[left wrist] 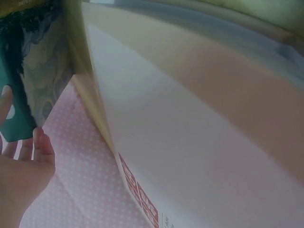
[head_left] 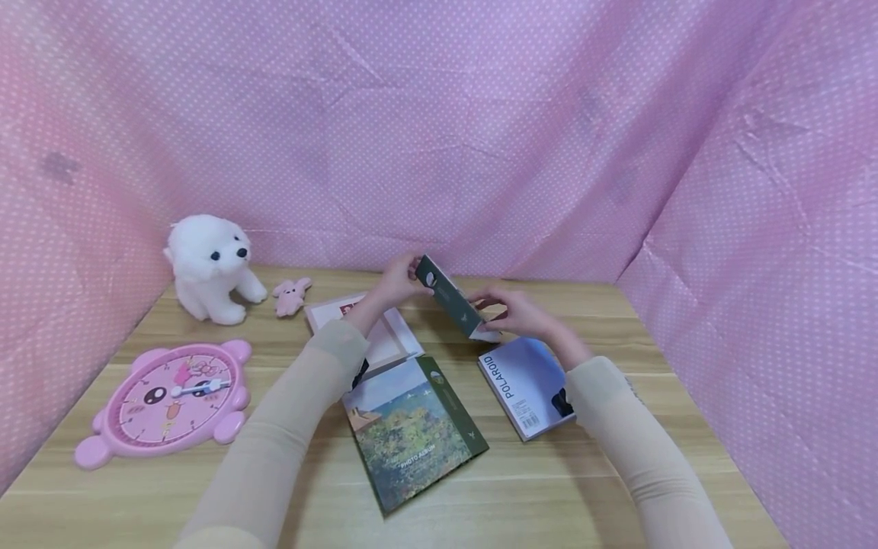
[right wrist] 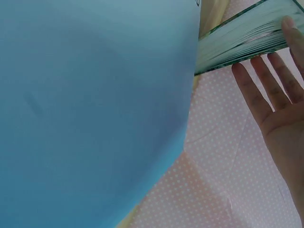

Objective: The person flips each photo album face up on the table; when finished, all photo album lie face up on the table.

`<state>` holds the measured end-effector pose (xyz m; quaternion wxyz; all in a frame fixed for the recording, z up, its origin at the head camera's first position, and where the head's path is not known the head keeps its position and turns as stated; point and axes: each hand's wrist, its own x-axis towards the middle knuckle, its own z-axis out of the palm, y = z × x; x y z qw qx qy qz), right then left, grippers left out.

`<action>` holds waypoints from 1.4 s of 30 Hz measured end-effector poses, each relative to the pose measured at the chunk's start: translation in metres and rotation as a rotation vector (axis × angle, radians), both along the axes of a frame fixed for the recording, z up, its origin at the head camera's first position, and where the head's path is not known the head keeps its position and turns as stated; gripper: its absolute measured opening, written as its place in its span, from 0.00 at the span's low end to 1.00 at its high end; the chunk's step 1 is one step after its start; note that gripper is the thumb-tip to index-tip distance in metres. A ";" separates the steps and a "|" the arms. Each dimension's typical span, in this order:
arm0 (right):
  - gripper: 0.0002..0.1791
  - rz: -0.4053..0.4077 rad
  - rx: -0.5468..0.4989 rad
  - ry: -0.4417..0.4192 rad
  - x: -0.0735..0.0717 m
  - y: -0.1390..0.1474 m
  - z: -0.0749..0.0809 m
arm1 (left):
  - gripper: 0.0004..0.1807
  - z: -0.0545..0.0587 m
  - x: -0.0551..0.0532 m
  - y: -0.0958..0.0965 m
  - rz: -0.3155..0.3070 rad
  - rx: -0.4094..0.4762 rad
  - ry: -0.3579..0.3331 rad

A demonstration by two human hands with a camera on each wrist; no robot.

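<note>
A photo album point(head_left: 449, 296) with a dark green spine stands tilted at the back of the table between both hands. My left hand point(head_left: 400, 280) pinches its upper left end, the thumb on the green spine and the fingers behind. At the lower right end, my right hand point(head_left: 517, 314) holds it; the thumb point(right wrist: 292, 33) lies on the page edges and the fingertips meet the opposite cover. A second photo album point(head_left: 414, 435), with a painted garden cover, lies flat in front. Under the left forearm is a white-and-beige book point(head_left: 398, 339). A blue-and-white POLAROID book point(head_left: 524, 389) lies beneath the right wrist.
On the left side sit a white plush bear point(head_left: 209, 267) and a small pink plush toy point(head_left: 291, 297). A pink toy clock point(head_left: 174, 400) lies on the wooden table point(head_left: 549, 496) at the front left. Pink dotted cloth point(head_left: 439, 137) hangs around the back and sides.
</note>
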<state>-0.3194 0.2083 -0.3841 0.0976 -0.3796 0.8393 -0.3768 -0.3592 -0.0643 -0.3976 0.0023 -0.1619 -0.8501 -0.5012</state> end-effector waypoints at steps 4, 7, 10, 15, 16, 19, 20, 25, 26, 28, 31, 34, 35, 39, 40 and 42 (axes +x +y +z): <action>0.29 -0.013 0.046 0.030 0.000 -0.001 -0.003 | 0.39 -0.004 -0.001 0.001 -0.024 -0.027 -0.025; 0.28 -0.013 0.079 0.074 -0.001 -0.002 -0.006 | 0.39 -0.006 -0.001 0.001 -0.047 -0.037 -0.050; 0.28 0.004 0.109 0.131 -0.002 -0.003 -0.010 | 0.41 -0.009 0.001 -0.001 -0.066 -0.040 -0.082; 0.28 0.024 0.184 0.165 -0.002 -0.003 -0.015 | 0.40 -0.013 0.004 -0.003 -0.100 -0.054 -0.116; 0.29 0.022 0.198 0.171 -0.002 -0.003 -0.016 | 0.39 -0.014 0.005 -0.003 -0.104 -0.059 -0.118; 0.28 0.010 0.230 0.188 -0.002 -0.003 -0.018 | 0.37 -0.017 0.005 -0.004 -0.114 -0.067 -0.128; 0.28 0.010 0.238 0.196 -0.002 -0.004 -0.019 | 0.37 -0.018 0.005 -0.004 -0.116 -0.066 -0.134; 0.27 0.017 0.265 0.220 -0.004 -0.008 -0.023 | 0.37 -0.022 0.004 -0.004 -0.135 -0.103 -0.130; 0.27 0.021 0.274 0.231 -0.005 -0.009 -0.023 | 0.37 -0.022 0.004 -0.004 -0.141 -0.113 -0.131; 0.27 0.032 0.293 0.248 -0.004 -0.012 -0.024 | 0.37 -0.024 0.003 -0.005 -0.158 -0.130 -0.129; 0.27 0.055 0.336 0.281 -0.003 -0.016 -0.024 | 0.36 -0.026 0.004 -0.007 -0.187 -0.162 -0.126; 0.27 0.069 0.355 0.293 -0.001 -0.018 -0.025 | 0.37 -0.028 0.004 -0.008 -0.206 -0.204 -0.120; 0.27 0.071 0.359 0.294 -0.001 -0.018 -0.025 | 0.37 -0.028 0.004 -0.008 -0.210 -0.218 -0.119; 0.27 0.081 0.367 0.307 0.000 -0.019 -0.025 | 0.37 -0.027 0.005 -0.009 -0.223 -0.285 -0.106; 0.28 0.084 0.368 0.304 0.001 -0.020 -0.024 | 0.38 -0.027 0.005 -0.009 -0.225 -0.298 -0.104; 0.28 0.085 0.376 0.293 0.002 -0.020 -0.023 | 0.38 -0.026 0.006 -0.010 -0.226 -0.315 -0.111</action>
